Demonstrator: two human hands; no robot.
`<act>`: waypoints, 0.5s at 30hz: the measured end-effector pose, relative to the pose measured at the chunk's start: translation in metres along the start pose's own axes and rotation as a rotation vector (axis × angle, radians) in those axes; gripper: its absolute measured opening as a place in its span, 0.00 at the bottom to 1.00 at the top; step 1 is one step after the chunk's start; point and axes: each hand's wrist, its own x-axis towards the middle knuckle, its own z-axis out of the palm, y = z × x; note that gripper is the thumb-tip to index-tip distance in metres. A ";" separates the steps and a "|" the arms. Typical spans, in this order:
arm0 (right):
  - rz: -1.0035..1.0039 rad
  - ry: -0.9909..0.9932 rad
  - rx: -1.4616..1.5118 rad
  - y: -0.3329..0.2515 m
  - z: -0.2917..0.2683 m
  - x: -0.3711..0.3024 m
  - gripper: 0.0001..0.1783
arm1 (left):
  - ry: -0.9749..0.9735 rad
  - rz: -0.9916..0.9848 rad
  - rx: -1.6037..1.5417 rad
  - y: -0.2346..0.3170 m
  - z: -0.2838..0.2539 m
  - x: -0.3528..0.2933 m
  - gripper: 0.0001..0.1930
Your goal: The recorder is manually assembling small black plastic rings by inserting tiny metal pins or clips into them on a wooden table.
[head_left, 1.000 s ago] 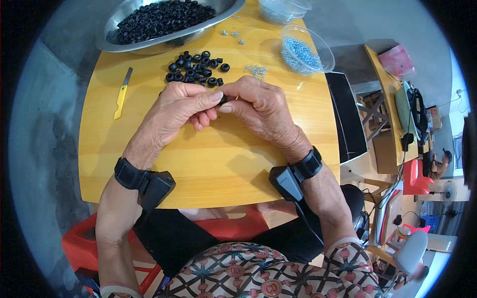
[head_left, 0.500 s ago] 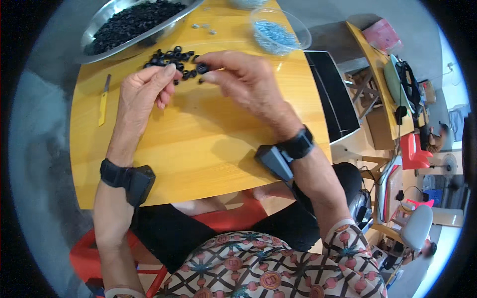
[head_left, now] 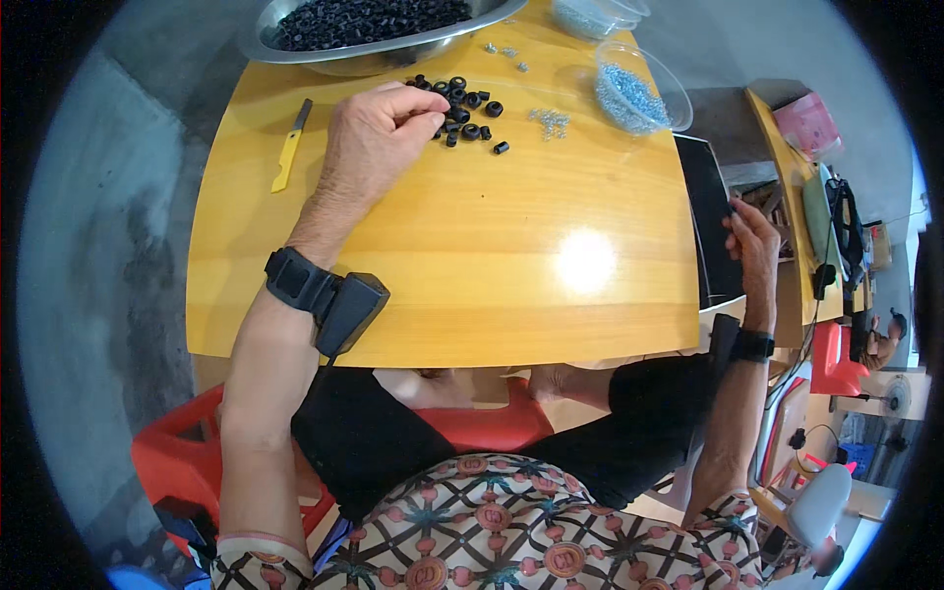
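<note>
The pile (head_left: pixel 494 109) of black rings and plugs lies on the surface (head_left: pixel 442 265), with the left hand (head_left: pixel 374 138) reaching over its left side. That hand's thumb and forefinger nearly meet among the rings. The right hand (head_left: pixel 754 241) is well to the right of the pile, past the surface's edge and above a black box (head_left: pixel 708 221), its fingers curled with their tips close. The fingertips are small against dark things, so I cannot tell what either grip has hold of, nor what the box contains.

As for risks, a part slipping from the right grip could miss the box, since that hand is near its outer side. Round rings at the pile's edge could roll if the left fingers knock them. Silver bits (head_left: pixel 551 123), loose to the pile's right, could get mixed in by a careless sweep. The knife (head_left: pixel 287 162), left of the pile, could nick the left hand if it drifted that way.

Beyond the pile, a metal bowl (head_left: pixel 261 39) is heaped with black parts. To the pile's right, a clear tub (head_left: pixel 672 84) holds silvery-blue pieces.
</note>
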 end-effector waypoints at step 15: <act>-0.197 -0.388 0.179 -0.136 0.084 -0.055 0.12 | -0.126 0.152 0.363 0.000 0.007 -0.011 0.12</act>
